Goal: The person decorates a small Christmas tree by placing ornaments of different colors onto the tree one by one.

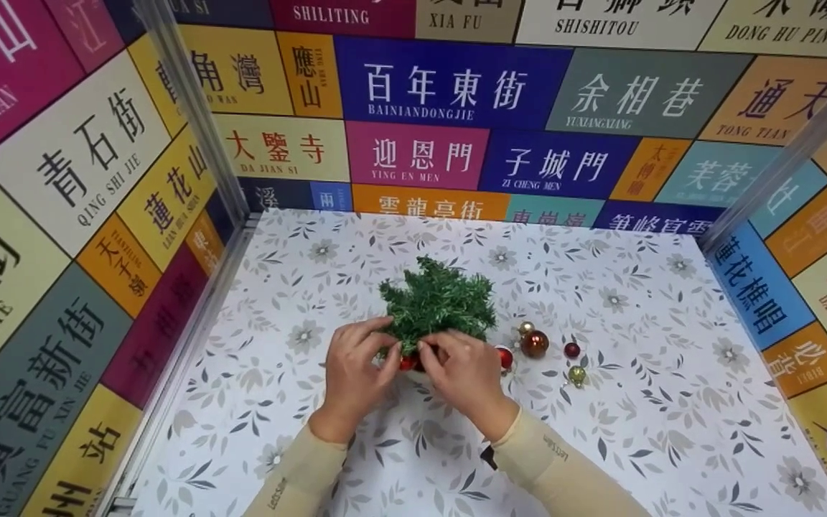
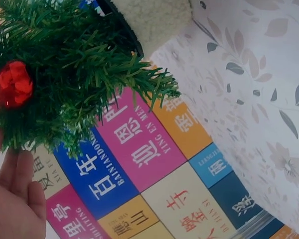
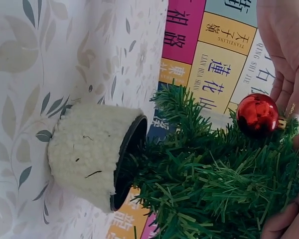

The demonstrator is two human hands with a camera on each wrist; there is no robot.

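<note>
Both hands, left (image 1: pixel 354 362) and right (image 1: pixel 462 366), pinch a red bauble (image 1: pixel 408 362) at the tree's (image 1: pixel 438 301) near branches, hook not visibly seated; five baubles (image 1: pixel 534 344) lie loose just right of the grip

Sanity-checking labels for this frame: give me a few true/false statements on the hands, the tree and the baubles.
1. Both hands, left hand and right hand, are at the small tree. True.
2. The tree stands in a glass vase. False: its pot has a fuzzy white cover.
3. Loose baubles lie on the table to the tree's right. True.
4. The bauble at the branches is blue. False: it is red.
5. The tablecloth is plain. False: it has a leaf and flower print.
</note>
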